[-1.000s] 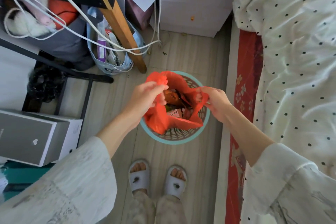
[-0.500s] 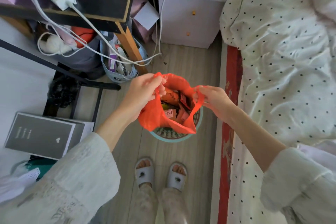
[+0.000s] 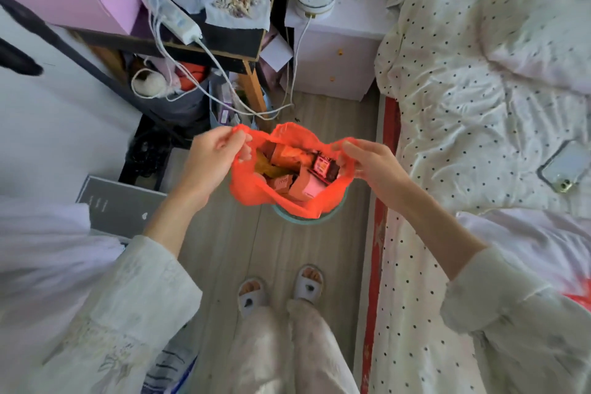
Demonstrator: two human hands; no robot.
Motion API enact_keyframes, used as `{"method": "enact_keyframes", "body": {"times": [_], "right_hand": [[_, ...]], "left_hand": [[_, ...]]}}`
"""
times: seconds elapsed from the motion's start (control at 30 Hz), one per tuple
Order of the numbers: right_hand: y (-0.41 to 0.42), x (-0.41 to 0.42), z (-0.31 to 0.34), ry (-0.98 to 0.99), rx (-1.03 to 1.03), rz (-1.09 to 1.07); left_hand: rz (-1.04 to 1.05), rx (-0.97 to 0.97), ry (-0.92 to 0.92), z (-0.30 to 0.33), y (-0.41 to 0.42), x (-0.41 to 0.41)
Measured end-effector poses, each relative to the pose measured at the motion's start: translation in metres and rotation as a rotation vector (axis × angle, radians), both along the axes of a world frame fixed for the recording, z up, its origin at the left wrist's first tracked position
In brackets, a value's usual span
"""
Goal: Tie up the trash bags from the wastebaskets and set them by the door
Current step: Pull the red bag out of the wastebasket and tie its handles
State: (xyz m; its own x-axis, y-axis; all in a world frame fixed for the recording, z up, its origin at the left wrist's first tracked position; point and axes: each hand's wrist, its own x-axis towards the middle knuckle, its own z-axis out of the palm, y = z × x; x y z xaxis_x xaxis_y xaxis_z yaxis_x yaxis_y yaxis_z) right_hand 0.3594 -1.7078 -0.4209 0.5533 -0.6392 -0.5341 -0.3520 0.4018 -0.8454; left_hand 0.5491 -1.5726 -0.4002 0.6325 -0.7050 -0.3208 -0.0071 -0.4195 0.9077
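The thin orange plastic trash bag (image 3: 252, 189) has risen over the last second: it sat down in the round teal woven wastebasket (image 3: 303, 221) and now hangs mostly above it, hiding all but the near rim. The left hand (image 3: 211, 160) has its fingers (image 3: 238, 137) pinched on the bag's left edge, and the right hand (image 3: 372, 163) has its fingers (image 3: 347, 145) clamped on the right edge, so the mouth stays spread, with cartons and wrappers showing inside. I judge the lift nearly done; gathering the edges into a knot comes next, and the mouth is not yet closed.

Room is tight. The black-topped wooden desk (image 3: 224, 38) with trailing white cables (image 3: 220, 70) stands just behind the bag, and the polka-dot bed (image 3: 463, 112) runs along the right. The wood floor (image 3: 224, 249) towards the slippered feet looks like the open way out.
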Motion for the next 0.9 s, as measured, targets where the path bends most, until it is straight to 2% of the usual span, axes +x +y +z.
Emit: {"method": "enact_keyframes", "body": {"times": [0.1, 0.23, 0.37, 0.57, 0.8, 0.9], "right_hand": [[0.031, -0.003, 0.027, 0.016, -0.023, 0.019], [0.090, -0.016, 0.039, 0.122, -0.053, 0.042], [0.147, -0.038, 0.030, 0.161, -0.083, -0.068], [0.219, -0.070, -0.010, 0.243, -0.058, -0.240], [0.263, -0.102, -0.085, 0.315, -0.032, -0.225], [0.273, -0.113, -0.128, 0.368, -0.081, -0.162]], "left_hand": [[-0.013, -0.025, -0.019, 0.019, 0.026, -0.004], [-0.126, 0.052, -0.086, 0.019, 0.066, -0.018], [-0.232, 0.084, -0.111, 0.007, 0.117, -0.037], [-0.270, 0.167, -0.051, -0.026, 0.193, -0.059], [-0.327, 0.275, -0.005, -0.091, 0.240, -0.095], [-0.308, 0.308, -0.005, -0.127, 0.249, -0.107]]}}
